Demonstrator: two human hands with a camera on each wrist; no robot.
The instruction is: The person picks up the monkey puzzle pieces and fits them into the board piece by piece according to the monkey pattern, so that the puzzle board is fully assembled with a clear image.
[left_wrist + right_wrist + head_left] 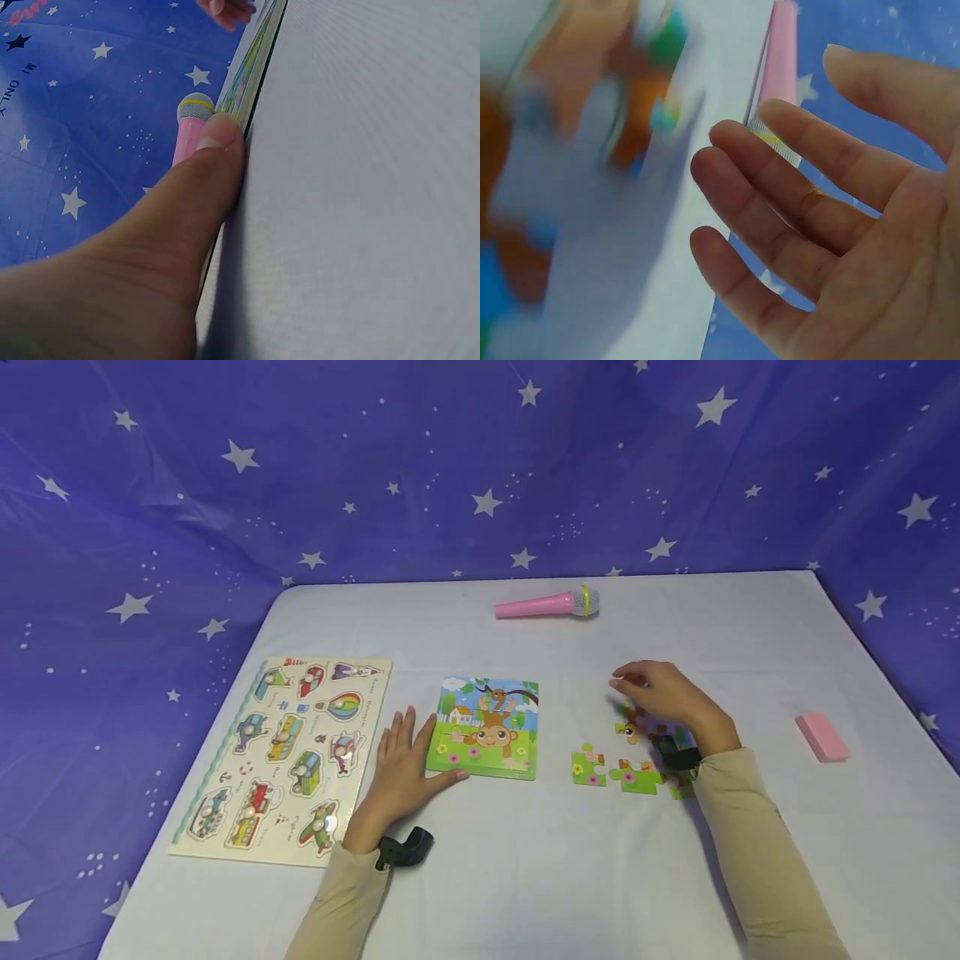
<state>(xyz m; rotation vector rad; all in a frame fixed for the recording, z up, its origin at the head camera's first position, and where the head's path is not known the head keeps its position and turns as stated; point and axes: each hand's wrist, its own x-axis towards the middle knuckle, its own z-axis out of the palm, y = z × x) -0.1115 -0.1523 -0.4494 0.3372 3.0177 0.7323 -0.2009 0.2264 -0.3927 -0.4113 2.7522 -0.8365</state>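
A small square monkey picture puzzle (pixel 487 727) lies on the white table. My left hand (pixel 401 772) rests at its left side, fingers spread, thumb along the lower edge. From the left wrist view, the thumb (pixel 217 142) touches the puzzle's thin side. My right hand (pixel 663 693) hovers over a group of loose jigsaw pieces and partly covers them. Its fingers are loosely bent with nothing between them, as the right wrist view shows the bare palm (pixel 900 232). Among the loose pieces are a flowered green one (pixel 588 768) and another green one (pixel 636 779).
Left of the puzzle lies a large vehicle peg board (pixel 277 760). A pink toy microphone (pixel 536 606) sits at the back of the table, and a pink block (pixel 822 737) is at the far right. Behind hangs a blue star-patterned cloth (pixel 420 468).
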